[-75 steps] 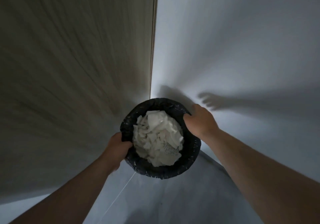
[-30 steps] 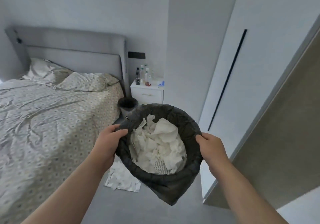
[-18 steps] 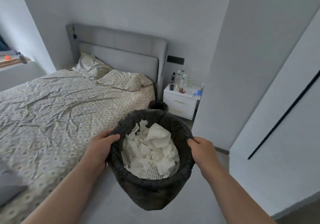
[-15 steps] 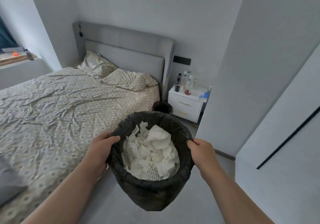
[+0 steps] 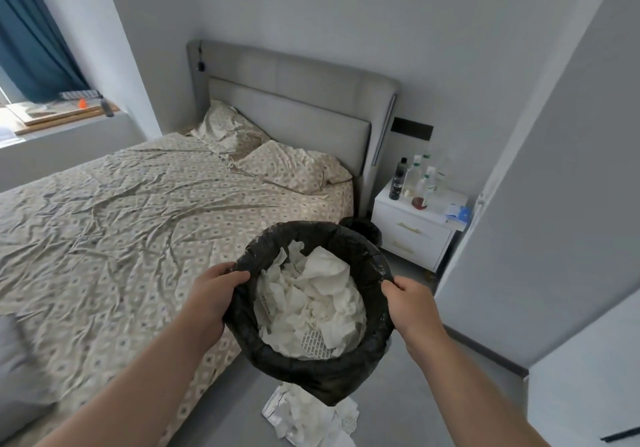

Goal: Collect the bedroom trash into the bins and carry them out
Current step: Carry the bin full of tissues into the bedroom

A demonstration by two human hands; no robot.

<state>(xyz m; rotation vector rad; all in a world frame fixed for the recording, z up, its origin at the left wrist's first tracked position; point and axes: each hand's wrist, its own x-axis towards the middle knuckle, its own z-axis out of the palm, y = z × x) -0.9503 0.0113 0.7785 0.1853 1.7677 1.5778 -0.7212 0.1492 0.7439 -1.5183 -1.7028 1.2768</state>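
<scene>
Both hands, left hand point(image 5: 212, 299) and right hand point(image 5: 408, 299), grip the bin point(image 5: 311, 363) rim beside the bed point(image 5: 138, 211) edge.

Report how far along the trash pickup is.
Done: the held bin is full of tissues. In hand: left hand and right hand grip its rim. Left: paper on the floor, second bin by the nightstand, carrying both out.

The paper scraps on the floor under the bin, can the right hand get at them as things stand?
Probably not yet: the right hand grips the rim of the black-lined bin, which hangs directly over the paper scraps. It would need to let go first.
</scene>
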